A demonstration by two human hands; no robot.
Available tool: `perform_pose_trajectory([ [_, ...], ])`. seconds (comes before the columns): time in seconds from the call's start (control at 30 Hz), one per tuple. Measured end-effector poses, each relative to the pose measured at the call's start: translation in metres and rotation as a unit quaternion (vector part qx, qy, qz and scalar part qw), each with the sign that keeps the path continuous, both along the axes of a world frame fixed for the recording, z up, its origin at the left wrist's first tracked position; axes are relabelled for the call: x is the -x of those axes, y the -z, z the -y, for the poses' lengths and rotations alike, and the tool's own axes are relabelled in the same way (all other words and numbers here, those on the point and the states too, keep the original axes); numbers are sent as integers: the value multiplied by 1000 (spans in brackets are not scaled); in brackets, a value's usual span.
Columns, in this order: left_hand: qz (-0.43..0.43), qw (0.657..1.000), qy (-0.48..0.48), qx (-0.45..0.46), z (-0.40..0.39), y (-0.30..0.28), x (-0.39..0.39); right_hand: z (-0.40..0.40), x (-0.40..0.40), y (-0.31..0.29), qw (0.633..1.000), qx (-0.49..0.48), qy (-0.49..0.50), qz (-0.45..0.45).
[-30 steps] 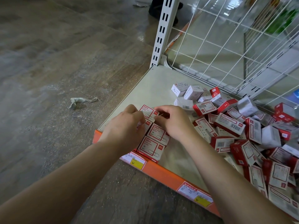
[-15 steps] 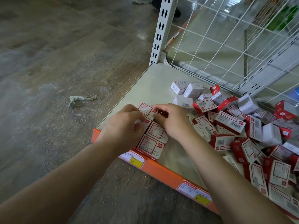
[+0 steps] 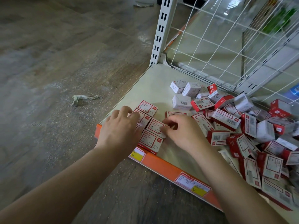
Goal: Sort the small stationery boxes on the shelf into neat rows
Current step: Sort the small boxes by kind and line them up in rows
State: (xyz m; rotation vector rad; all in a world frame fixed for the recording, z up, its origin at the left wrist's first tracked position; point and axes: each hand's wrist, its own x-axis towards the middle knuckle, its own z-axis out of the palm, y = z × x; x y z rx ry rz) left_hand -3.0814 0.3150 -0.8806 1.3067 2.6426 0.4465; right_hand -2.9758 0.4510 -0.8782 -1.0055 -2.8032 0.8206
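Your left hand (image 3: 120,131) presses flat on the paper-clip boxes (image 3: 151,126) rowed at the shelf's (image 3: 148,88) near-left corner; your right hand (image 3: 182,132) pinches one box's edge there.

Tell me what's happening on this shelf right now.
A person is lining up small red-and-white boxes at the shelf's front left corner. The left hand rests on the tidy group, and the right hand touches a box at its edge. A jumbled pile waits to the right.
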Motion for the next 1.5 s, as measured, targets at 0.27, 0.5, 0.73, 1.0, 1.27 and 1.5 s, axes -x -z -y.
perform_pose_trajectory([
  [0.27, 67, 996, -37, -41, 2, 3, -2, 8, -1, -2, 1000, 20, 9, 5],
  [0.5, 82, 993, -42, -72, 3, 5, -1, 8, -1, 1, 1000, 20, 18, -17],
  [0.73, 87, 992, -39, -79, 3, 6, 1, 10, -2, 6, 999, 10, 26, -24],
  [1.0, 77, 995, -34, -63, 4, 4, 1, 13, -3, 4, 1000, -7, 16, -19],
  [1.27, 70, 997, -27, -32, 3, 1, 4, 14, -4, 3, 1000, -9, 13, -7],
  [1.5, 36, 999, -30, 1, -5, -3, 2, 6, -1, 3, 999, -14, 18, -25],
])
